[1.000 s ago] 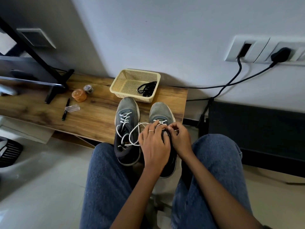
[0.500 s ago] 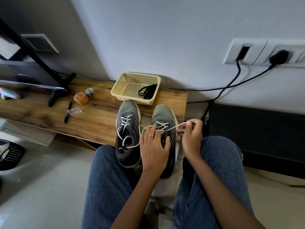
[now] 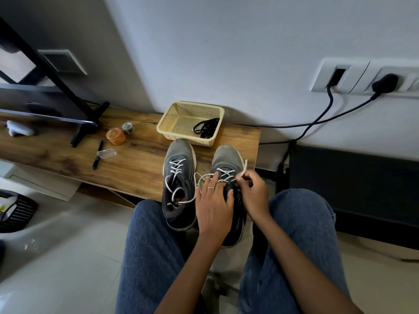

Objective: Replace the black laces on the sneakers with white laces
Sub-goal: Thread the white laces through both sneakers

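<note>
- Head view: right sneaker [image 3: 227, 164] sat at table [image 3: 136, 164] edge, six o'clock of basket [image 3: 190, 123].
- Right hand [image 3: 254, 193] pinched white lace [image 3: 243, 169]; left hand [image 3: 214, 205] lay flat, fingers straight.
- Risk: a hard tug could unthread the crossings.
- Hidden: lower eyelets under both hands.

Grey sneakers [image 3: 181, 177] side by side — white laces [image 3: 176, 168]; black laces [image 3: 207, 128] basketed.

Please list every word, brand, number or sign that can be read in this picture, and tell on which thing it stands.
None can be read.
Black pen with green marks on the wooden table: print too small to read.
Small round patterned tin: pattern blurred, no legible text.
Two grey sneakers with white laces: no brand shows.
Cream plastic basket: no label.
</note>
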A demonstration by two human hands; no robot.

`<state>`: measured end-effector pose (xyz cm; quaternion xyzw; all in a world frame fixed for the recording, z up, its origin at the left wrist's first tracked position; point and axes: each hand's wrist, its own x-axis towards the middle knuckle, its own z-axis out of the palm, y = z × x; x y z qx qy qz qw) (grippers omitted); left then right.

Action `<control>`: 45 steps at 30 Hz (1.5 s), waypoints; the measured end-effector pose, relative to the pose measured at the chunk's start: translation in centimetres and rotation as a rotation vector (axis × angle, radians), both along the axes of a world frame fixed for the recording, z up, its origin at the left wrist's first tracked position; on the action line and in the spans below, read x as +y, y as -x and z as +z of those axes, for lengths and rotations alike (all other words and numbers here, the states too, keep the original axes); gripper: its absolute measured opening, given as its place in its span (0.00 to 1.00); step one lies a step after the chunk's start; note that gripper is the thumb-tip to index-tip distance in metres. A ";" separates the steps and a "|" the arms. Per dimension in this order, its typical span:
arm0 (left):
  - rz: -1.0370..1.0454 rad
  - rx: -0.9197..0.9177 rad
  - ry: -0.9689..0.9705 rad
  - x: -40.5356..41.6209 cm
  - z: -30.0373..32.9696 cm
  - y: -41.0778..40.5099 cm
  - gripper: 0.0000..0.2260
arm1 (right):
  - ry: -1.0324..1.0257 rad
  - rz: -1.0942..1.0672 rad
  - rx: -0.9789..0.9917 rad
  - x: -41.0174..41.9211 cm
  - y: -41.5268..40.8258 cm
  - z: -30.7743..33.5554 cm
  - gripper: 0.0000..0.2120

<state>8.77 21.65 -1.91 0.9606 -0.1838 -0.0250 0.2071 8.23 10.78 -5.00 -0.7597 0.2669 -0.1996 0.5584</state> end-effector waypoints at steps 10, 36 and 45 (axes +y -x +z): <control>0.023 0.041 0.037 0.0 0.3 0.1 0.16 | -0.250 -0.446 -0.112 -2.7 0.9 1.2 0.12; 0.127 0.185 0.108 -0.4 0.3 0.3 0.15 | 0.200 -0.454 0.085 -1.0 1.1 1.6 0.04; 0.105 0.190 0.171 -0.2 0.2 0.2 0.16 | 0.361 -0.154 0.235 -0.7 1.0 1.7 0.08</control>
